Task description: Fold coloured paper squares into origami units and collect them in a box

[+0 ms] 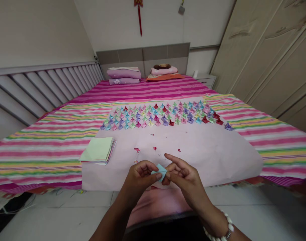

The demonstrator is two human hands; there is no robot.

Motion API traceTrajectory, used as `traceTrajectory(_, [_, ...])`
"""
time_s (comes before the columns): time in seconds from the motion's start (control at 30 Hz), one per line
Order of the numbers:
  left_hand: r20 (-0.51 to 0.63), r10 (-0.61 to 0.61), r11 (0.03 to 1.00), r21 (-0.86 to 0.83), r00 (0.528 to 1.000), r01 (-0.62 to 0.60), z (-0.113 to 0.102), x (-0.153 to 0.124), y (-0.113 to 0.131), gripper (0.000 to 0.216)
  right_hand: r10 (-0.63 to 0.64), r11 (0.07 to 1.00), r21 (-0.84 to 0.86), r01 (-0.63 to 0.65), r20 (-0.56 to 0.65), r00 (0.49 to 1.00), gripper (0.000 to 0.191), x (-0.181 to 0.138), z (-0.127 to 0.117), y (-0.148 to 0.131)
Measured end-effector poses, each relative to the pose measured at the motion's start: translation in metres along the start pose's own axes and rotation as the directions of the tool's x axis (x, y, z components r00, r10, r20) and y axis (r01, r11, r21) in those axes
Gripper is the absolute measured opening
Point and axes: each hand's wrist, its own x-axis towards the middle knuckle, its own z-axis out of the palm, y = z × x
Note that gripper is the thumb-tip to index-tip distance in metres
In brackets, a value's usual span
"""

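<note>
A wide bed (147,91) fills the middle of the frame, its woven-looking cover banded in magenta at the back and in pink, yellow, green and white nearer the bottom. In the upper right stands a cream wardrobe (263,50) with raised, carved panels; along the left edge runs a rail (42,87) of smooth, rounded slats. A flat, padded-looking headboard (120,60) closes off the top centre. Across the centre lies a large pale sheet (205,150), matte, with a curved right edge. Soft folded bedding (124,73) is piled against the headboard. Left of centre, a squarish stack of thin paper (97,149) has pale green on top. At lower centre, the left hand (142,175) and the right hand (184,175) face each other (a bracelet (229,223) of chunky white beads rings the right wrist). Each grip pinches one side of a light-blue paper (161,170), creased and pointed; the right forefinger is stretched clear of it. Above them, crisp, spiky folded papers (156,118) sit in rows of many colours, and tiny ragged red scraps (136,150) dot the sheet.
</note>
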Motion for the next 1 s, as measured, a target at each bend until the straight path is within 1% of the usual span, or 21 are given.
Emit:
traceTrajectory(0.17, [-0.016, 0.043, 0.997, 0.057, 0.999, -0.042, 0.000, 0.000, 0.007, 0.025, 0.019, 0.999, 0.050, -0.019, 0.009, 1.000, 0.047, -0.001, -0.001, 0.004])
traceTrajectory(0.33, [-0.042, 0.093, 0.991, 0.102, 0.995, -0.088, -0.001, 0.000, 0.009, 0.024, 0.030, 0.997, 0.070, -0.033, 0.044, 0.999, 0.046, -0.001, -0.003, 0.006])
traceTrajectory(0.6, [-0.032, 0.146, 0.964, 0.227, 0.989, -0.135, 0.002, -0.002, 0.004, 0.019, 0.046, 0.999, -0.013, -0.046, 0.001, 0.999, 0.050, 0.001, 0.000, 0.004])
traceTrajectory(0.7, [-0.031, 0.134, 0.969, 0.213, 0.991, -0.124, 0.002, 0.000, 0.004, 0.019, 0.031, 0.999, -0.043, -0.032, -0.010, 0.999, 0.054, 0.002, 0.000, 0.001])
traceTrajectory(0.8, [-0.044, 0.130, 0.975, 0.186, 0.990, -0.120, 0.003, 0.003, 0.002, 0.021, 0.021, 0.998, -0.055, -0.023, -0.048, 0.999, 0.056, 0.005, 0.000, 0.001])
traceTrajectory(0.93, [-0.142, 0.097, 0.994, 0.072, 0.985, -0.088, 0.011, 0.009, -0.007, 0.033, 0.003, 0.999, -0.053, -0.010, -0.130, 0.992, 0.054, 0.011, 0.000, 0.004])
traceTrajectory(1.0, [-0.178, 0.069, 0.998, 0.020, 0.982, -0.066, 0.015, 0.011, -0.014, 0.031, -0.021, 0.999, -0.050, 0.013, -0.167, 0.986, 0.052, 0.012, 0.000, 0.006])
